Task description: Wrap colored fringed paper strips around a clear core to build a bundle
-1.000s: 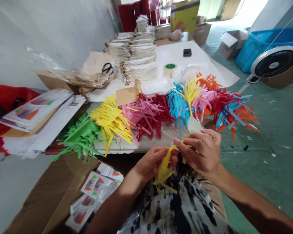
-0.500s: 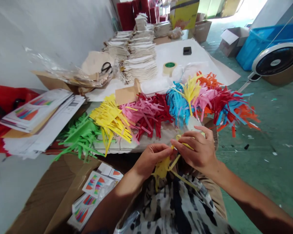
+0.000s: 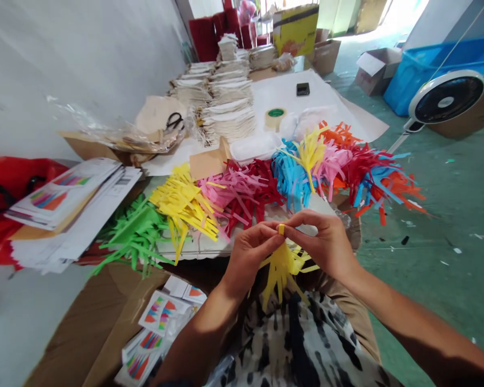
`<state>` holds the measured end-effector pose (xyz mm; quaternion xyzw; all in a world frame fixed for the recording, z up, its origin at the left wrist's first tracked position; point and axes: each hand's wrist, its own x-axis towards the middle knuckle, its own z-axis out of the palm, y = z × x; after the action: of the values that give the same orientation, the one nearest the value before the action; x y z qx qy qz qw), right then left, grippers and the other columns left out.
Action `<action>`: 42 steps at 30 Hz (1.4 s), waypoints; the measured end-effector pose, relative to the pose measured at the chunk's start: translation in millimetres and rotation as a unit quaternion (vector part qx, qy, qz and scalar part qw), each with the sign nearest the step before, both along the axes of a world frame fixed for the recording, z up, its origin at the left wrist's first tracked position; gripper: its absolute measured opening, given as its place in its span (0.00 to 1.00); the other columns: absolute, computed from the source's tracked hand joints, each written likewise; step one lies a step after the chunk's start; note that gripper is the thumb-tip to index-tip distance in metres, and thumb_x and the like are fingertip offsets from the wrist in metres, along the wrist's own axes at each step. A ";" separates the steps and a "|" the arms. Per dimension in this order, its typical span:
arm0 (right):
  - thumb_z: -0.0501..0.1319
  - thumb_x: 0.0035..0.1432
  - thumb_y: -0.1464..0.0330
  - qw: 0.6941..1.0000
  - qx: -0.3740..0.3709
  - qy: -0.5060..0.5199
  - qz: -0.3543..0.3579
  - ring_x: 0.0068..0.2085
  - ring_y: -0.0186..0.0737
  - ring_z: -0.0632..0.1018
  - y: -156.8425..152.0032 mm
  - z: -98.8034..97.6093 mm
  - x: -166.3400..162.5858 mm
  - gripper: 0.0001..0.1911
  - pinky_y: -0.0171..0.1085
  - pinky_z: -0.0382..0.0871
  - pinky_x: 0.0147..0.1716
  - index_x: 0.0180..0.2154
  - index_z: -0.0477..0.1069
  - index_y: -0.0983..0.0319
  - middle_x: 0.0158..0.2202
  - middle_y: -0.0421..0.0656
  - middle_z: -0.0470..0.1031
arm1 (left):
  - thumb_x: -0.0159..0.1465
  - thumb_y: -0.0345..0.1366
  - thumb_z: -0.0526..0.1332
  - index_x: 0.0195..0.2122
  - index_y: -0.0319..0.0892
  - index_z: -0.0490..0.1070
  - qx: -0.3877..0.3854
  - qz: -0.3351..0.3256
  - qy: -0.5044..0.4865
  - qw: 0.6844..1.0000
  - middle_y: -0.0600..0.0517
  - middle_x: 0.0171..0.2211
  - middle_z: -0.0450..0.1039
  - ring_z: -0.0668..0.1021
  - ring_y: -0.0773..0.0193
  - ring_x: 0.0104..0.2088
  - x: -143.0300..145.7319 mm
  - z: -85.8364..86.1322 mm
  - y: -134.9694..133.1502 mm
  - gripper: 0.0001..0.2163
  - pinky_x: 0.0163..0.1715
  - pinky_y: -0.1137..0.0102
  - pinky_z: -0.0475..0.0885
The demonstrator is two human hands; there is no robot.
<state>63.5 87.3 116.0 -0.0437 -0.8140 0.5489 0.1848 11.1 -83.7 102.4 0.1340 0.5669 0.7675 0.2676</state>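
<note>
Between my two hands hangs a yellow paper tassel [image 3: 281, 269], its strips fanned downward over my lap. My left hand [image 3: 252, 252] pinches its top from the left, thumb and fingers pressed together. From the right, my right hand [image 3: 322, 239] pinches the same top, where a small yellow band shows between the fingertips. Just beyond my hands, along the table's front edge, lie more tassels: green [image 3: 135, 231], yellow [image 3: 185, 199], pink [image 3: 236, 188], dark red [image 3: 268, 183] and blue [image 3: 292, 174], with further mixed ones to the right.
Printed cards [image 3: 60, 193] are stacked at the left. Paper bundles [image 3: 228, 107], scissors [image 3: 174, 121], a tape roll [image 3: 275, 116] and a phone [image 3: 303, 89] lie on the table. A fan [image 3: 446, 102] stands right. Below left, an open cardboard box [image 3: 92, 322] holds printed packets [image 3: 161, 312].
My right hand has turned and lowered its fingers to the tassel's top, level with my left fingertips. The tassel now hangs straighter between both hands, and the loose strip at its side has dropped.
</note>
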 end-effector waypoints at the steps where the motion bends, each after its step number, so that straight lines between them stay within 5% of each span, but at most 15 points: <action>1: 0.70 0.62 0.60 1.000 -0.003 -0.005 0.002 0.34 0.40 0.80 0.8 0.4 -0.8 0.08 0.40 0.71 0.39 0.33 0.84 0.56 0.32 0.39 0.83 | 0.62 0.41 0.75 0.31 0.42 0.82 -0.007 -0.002 -0.009 1.000 0.50 0.44 0.82 0.81 0.63 0.42 -0.5 0.5 -0.2 0.09 0.47 0.69 0.73; 4: 0.71 0.60 0.59 0.999 -0.016 -0.029 0.023 0.36 0.41 0.82 7.0 0.9 -3.3 0.07 0.40 0.72 0.41 0.34 0.85 0.55 0.34 0.40 0.85 | 0.59 0.43 0.76 0.31 0.41 0.82 -0.028 -0.001 -0.024 0.999 0.50 0.38 0.81 0.79 0.64 0.37 -1.3 1.2 -0.8 0.11 0.42 0.69 0.72; 13: 0.68 0.64 0.55 0.983 -0.039 -0.091 0.151 0.41 0.43 0.84 26.5 7.5 -15.3 0.13 0.39 0.74 0.44 0.42 0.86 0.55 0.40 0.41 0.87 | 0.58 0.43 0.77 0.28 0.41 0.81 -0.013 0.015 0.002 1.000 0.49 0.40 0.79 0.79 0.61 0.42 -8.5 -6.2 0.5 0.12 0.47 0.67 0.74; 20: 0.66 0.65 0.52 0.992 0.022 -0.069 0.103 0.35 0.40 0.82 10.9 6.2 -35.5 0.16 0.37 0.72 0.38 0.34 0.82 0.56 0.33 0.39 0.84 | 0.61 0.40 0.76 0.31 0.42 0.82 -0.016 0.053 0.047 0.997 0.50 0.39 0.78 0.79 0.61 0.41 -21.4 -10.3 -3.8 0.08 0.45 0.68 0.74; 23: 0.64 0.68 0.53 0.992 0.059 -0.035 0.109 0.35 0.39 0.81 8.5 7.0 -69.5 0.16 0.37 0.72 0.37 0.35 0.81 0.57 0.33 0.39 0.84 | 0.61 0.39 0.76 0.32 0.43 0.83 -0.018 0.095 0.043 0.994 0.50 0.39 0.79 0.79 0.62 0.41 -34.6 -8.0 -6.8 0.07 0.44 0.69 0.73; 28: 0.57 0.73 0.61 0.941 0.332 -0.062 -0.021 0.49 0.43 0.82 26.2 13.6 -188.0 0.16 0.40 0.71 0.51 0.48 0.82 0.58 0.48 0.46 0.85 | 0.58 0.41 0.77 0.29 0.41 0.83 -0.061 0.101 0.028 0.993 0.50 0.38 0.80 0.79 0.64 0.39 -54.8 -3.8 -15.3 0.09 0.42 0.71 0.72; 34: 0.68 0.61 0.62 0.892 0.400 -0.203 -0.050 0.54 0.55 0.81 41.9 1.2 -313.1 0.15 0.46 0.72 0.53 0.47 0.84 0.63 0.49 0.56 0.84 | 0.54 0.40 0.80 0.37 0.42 0.80 -0.021 0.096 -0.056 0.994 0.52 0.32 0.81 0.83 0.63 0.34 -62.4 -6.3 -27.2 0.15 0.38 0.71 0.76; 37: 0.72 0.53 0.64 0.871 0.411 -0.264 -0.057 0.52 0.54 0.82 41.4 -9.4 -336.6 0.18 0.43 0.74 0.49 0.46 0.84 0.63 0.47 0.55 0.84 | 0.57 0.40 0.78 0.44 0.42 0.81 -0.007 0.091 -0.061 0.994 0.51 0.33 0.83 0.84 0.63 0.36 -66.4 -8.7 -33.4 0.16 0.41 0.71 0.76; 42: 0.68 0.55 0.67 0.869 0.420 -0.259 -0.043 0.52 0.54 0.82 43.2 -15.8 -334.2 0.14 0.43 0.74 0.48 0.44 0.84 0.62 0.47 0.53 0.84 | 0.58 0.44 0.77 0.37 0.41 0.83 -0.003 0.117 -0.095 0.989 0.51 0.28 0.82 0.80 0.67 0.30 -72.6 -17.2 -35.8 0.13 0.35 0.75 0.72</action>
<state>-270.7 130.5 100.2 -0.1374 -0.9837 0.1158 -0.0089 -61.5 -119.5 85.2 -0.0073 0.5533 0.8008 0.2293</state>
